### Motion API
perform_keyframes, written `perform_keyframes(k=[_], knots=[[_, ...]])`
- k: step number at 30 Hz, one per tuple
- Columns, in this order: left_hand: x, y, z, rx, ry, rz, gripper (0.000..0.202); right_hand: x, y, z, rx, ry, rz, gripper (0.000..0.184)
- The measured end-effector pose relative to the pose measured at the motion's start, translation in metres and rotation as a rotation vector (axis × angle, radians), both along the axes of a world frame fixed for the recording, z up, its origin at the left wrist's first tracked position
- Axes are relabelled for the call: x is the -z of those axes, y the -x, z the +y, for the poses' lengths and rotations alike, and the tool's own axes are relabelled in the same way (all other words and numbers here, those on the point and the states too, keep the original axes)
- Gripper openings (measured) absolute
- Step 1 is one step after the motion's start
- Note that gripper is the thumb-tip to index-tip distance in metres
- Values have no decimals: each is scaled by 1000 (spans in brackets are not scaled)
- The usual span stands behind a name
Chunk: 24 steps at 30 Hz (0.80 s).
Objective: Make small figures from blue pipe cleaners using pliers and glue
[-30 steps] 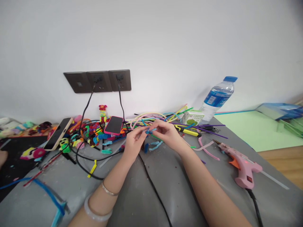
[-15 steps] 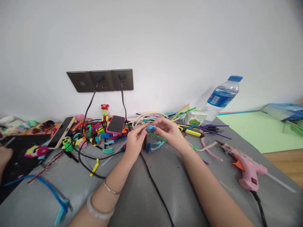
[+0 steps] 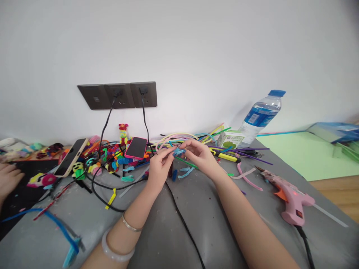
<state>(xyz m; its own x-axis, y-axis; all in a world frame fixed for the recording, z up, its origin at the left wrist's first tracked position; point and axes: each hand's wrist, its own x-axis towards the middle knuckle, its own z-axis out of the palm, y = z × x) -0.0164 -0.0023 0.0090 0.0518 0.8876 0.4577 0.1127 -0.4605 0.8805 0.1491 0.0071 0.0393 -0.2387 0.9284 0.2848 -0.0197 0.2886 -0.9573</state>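
Note:
My left hand (image 3: 159,167) and my right hand (image 3: 199,155) meet above the grey table cover (image 3: 179,224), both pinching a small blue pipe-cleaner piece (image 3: 177,152) between their fingertips. A green stick (image 3: 187,163) pokes out under my right hand. Short light-blue pipe-cleaner bits (image 3: 185,172) lie on the cover just below the hands. My left wrist wears a pale bangle and a thin bracelet.
A pink glue gun (image 3: 288,195) lies at the right with its black cord. A water bottle (image 3: 259,116), a small green carton (image 3: 231,140), two phones (image 3: 135,147) (image 3: 70,157), loose coloured pipe cleaners and black cables crowd the back. Another person's hand (image 3: 8,178) rests at the far left.
My fingers have worked the blue piece, which now looks more bunched. The other person's hand has come further into view at the left edge.

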Motion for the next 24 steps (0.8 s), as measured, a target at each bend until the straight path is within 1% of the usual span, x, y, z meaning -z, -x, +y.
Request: perform_keyframes(k=[7, 13, 15, 19, 24], knots=[[1, 1, 2, -40, 51, -4, 29, -2, 2, -3, -42, 11, -21, 18], [3, 0, 2, -27, 46, -16, 27, 5, 3, 1, 22, 27, -37, 27], [4, 0, 2, -10, 36, -20, 27, 7, 2, 3, 33, 28, -27, 30], [6, 0, 4, 63, 2, -19, 30, 9, 0, 6, 69, 23, -14, 33], [6, 0, 6, 145, 6, -33, 32, 8, -2, 7, 82, 29, -2, 33]])
